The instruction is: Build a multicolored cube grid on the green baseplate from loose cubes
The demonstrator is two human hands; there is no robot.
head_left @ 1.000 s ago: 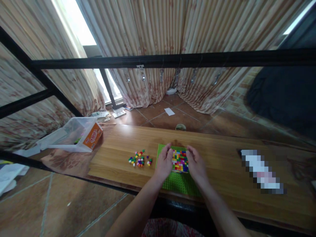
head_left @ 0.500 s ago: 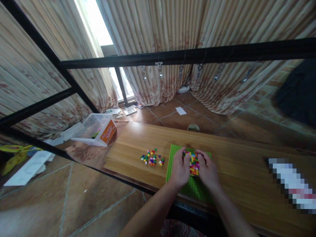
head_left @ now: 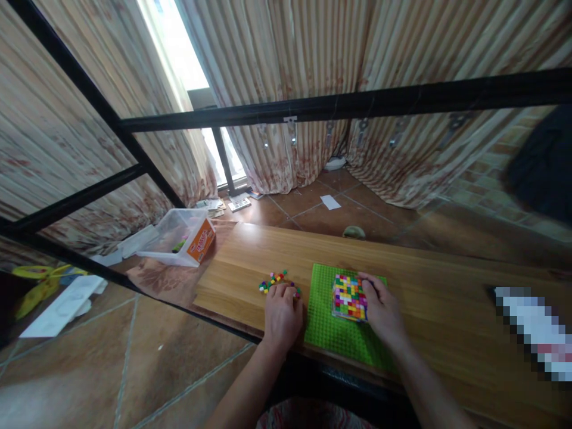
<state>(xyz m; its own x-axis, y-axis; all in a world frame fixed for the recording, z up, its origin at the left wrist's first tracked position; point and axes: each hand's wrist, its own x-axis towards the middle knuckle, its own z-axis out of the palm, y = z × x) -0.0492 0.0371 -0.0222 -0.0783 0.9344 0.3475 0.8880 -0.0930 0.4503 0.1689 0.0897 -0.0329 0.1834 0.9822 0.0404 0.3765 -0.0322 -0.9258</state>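
Right hand (head_left: 382, 311) clamped on right edge of brick panel (head_left: 348, 295) over green board (head_left: 320, 322); left hand (head_left: 283, 316) curled over loose bricks (head_left: 279, 277) left of board, grip hidden.

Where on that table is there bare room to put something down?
The largest bare patch of table lies between the right hand and the pixelated item; a smaller one, between the loose bricks and the table's left end. It's crowded around those bricks and the left hand, and over the green baseplate with the brick panel.
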